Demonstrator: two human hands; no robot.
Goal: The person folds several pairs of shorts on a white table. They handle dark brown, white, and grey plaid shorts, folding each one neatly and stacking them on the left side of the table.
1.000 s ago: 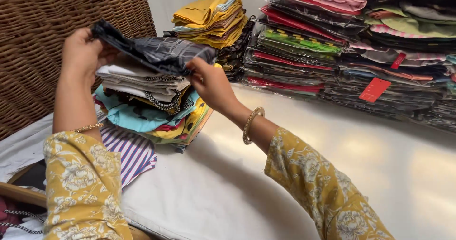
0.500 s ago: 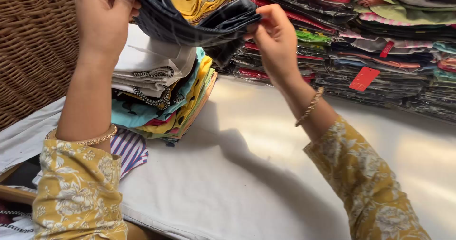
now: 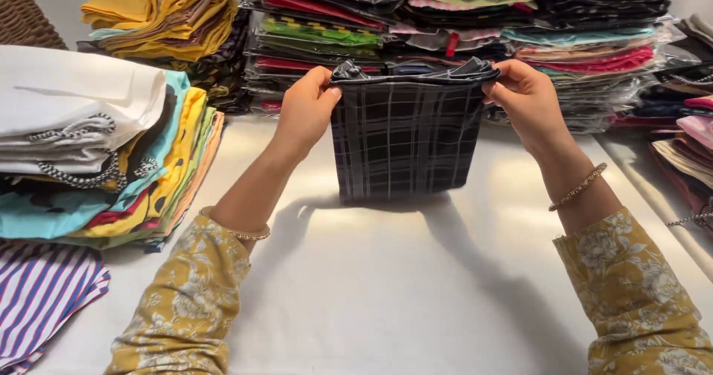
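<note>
A folded piece of dark cloth with a pale grid check (image 3: 405, 141) was held up above the white table (image 3: 386, 293), clear of its surface, in front of the wall of plastic-wrapped folded garments (image 3: 475, 26). Its upper edge was pinched at both corners: the left hand (image 3: 306, 111) was closed on the left corner, the right hand (image 3: 523, 96) on the right one, thumbs toward the camera and fingers behind. Between the two grips the top edge was bunched and slightly rumpled, while the rest hung straight down in a flat rectangle.

The cloth was judged light, soft and limp, with no stiffness of its own; its layers would be expected to slip apart if only one were caught. The top corners, through all layers, were judged the soundest places to hold.

A stack of folded garments in white, turquoise and yellow (image 3: 96, 160) lay to the left, with a purple-striped cloth (image 3: 41, 301) beneath it.
</note>
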